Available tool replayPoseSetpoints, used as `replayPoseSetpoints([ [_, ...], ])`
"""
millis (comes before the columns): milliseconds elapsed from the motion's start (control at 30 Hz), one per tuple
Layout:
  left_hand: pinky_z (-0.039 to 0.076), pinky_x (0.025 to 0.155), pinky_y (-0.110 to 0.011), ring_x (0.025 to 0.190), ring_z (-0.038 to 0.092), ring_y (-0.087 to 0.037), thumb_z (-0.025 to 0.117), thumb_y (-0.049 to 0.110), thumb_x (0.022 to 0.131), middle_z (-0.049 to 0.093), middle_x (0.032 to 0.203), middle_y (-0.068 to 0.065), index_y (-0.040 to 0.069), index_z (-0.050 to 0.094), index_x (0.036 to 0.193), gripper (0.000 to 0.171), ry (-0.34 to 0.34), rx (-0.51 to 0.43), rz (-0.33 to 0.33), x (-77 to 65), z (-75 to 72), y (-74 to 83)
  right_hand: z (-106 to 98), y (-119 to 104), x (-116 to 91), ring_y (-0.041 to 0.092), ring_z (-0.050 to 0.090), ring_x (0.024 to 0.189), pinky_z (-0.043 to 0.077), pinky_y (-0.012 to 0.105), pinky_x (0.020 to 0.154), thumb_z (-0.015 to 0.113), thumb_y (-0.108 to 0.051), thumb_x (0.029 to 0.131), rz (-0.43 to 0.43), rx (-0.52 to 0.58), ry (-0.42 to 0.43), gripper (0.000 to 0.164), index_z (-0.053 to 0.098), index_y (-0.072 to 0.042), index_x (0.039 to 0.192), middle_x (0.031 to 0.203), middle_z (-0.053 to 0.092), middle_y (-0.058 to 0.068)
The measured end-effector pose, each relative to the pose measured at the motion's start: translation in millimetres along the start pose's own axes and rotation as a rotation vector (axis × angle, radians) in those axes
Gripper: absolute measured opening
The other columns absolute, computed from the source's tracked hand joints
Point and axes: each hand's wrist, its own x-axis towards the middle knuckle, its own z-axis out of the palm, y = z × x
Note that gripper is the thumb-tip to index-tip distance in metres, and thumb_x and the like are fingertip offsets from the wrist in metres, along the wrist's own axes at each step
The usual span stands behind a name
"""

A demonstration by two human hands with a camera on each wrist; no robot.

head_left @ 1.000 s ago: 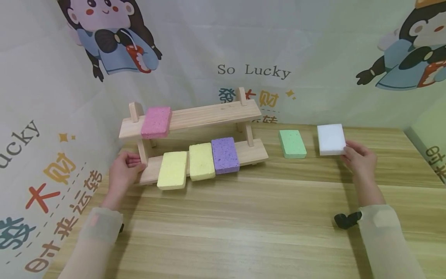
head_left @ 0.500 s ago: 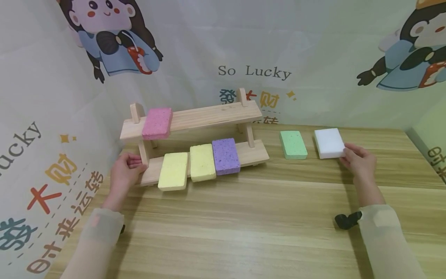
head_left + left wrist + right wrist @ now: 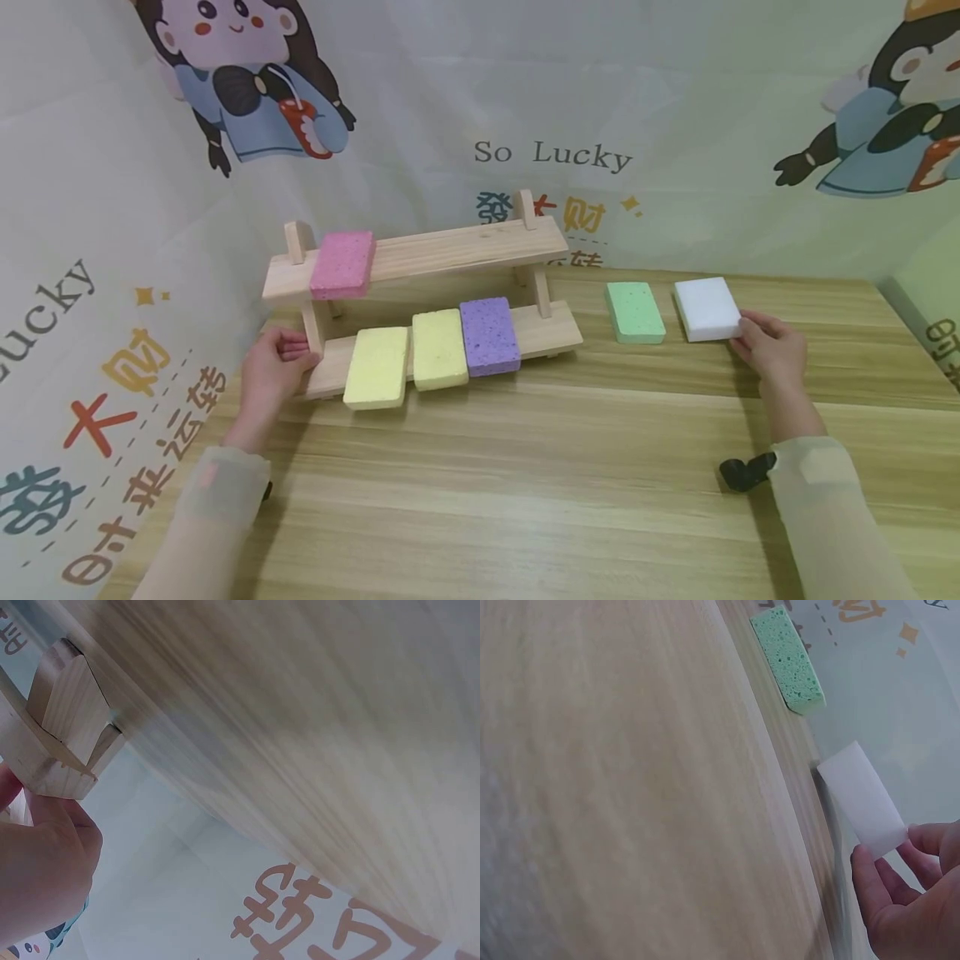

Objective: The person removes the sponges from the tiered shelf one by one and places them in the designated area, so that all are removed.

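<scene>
In the head view, my left hand (image 3: 272,368) grips the left end of the two-tier wooden rack (image 3: 551,327), next to its upright. The left wrist view shows the fingers against the end of a board (image 3: 64,780). My right hand (image 3: 778,350) pinches a white sponge block (image 3: 707,309) by its right front corner. Fingers and thumb are at one end of that block in the right wrist view. To its left a green sponge (image 3: 635,312) lies flat on the table. A pink sponge (image 3: 343,265) sits on the rack's upper shelf.
Two yellow sponges (image 3: 377,367) and a purple sponge (image 3: 490,336) lie on the lower shelf, overhanging its front edge. A printed cloth (image 3: 420,100) hangs behind the wooden table (image 3: 525,483) and along its left side.
My right hand has brought the white sponge slightly left and towards me, lowering it to a flatter pose near the green one. My left hand has stayed at the rack's end.
</scene>
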Motion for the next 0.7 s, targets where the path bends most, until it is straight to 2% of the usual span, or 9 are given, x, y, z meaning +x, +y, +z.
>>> replayPoseSetpoints([
  [200,0.042,0.065,-0.006,0.083,0.052,-0.002,0.069,0.008,0.091,0.066,0.118,-0.021,-0.004,0.057,0.119,0.032,0.0,0.001,-0.005,-0.5,-0.1,0.0,0.1,2.2,3.0,-0.003,0.062,0.07,0.056,0.012,0.063,0.059,-0.013,0.098,0.012,0.011,0.011,0.02,0.066,-0.023,0.083,0.08,0.06,-0.012],
  [400,0.042,0.065,-0.006,0.081,0.051,0.001,0.07,0.008,0.091,0.066,0.117,-0.021,-0.003,0.058,0.118,0.032,0.006,0.011,0.006,-0.6,0.2,-0.6,-1.9,2.1,0.9,-0.004,0.061,0.071,0.056,0.011,0.065,0.058,-0.014,0.099,0.019,-0.005,0.019,0.02,0.066,-0.023,0.084,0.084,0.059,-0.012],
  [700,0.042,0.065,-0.005,0.078,0.05,0.004,0.07,0.008,0.091,0.067,0.116,-0.021,-0.004,0.058,0.117,0.031,0.007,0.004,0.011,-0.6,-0.2,-0.8,-3.5,1.2,-2.4,-0.004,0.06,0.079,0.055,0.01,0.068,0.057,-0.017,0.1,0.022,-0.03,0.002,0.006,0.062,-0.019,0.099,0.09,0.058,-0.012],
])
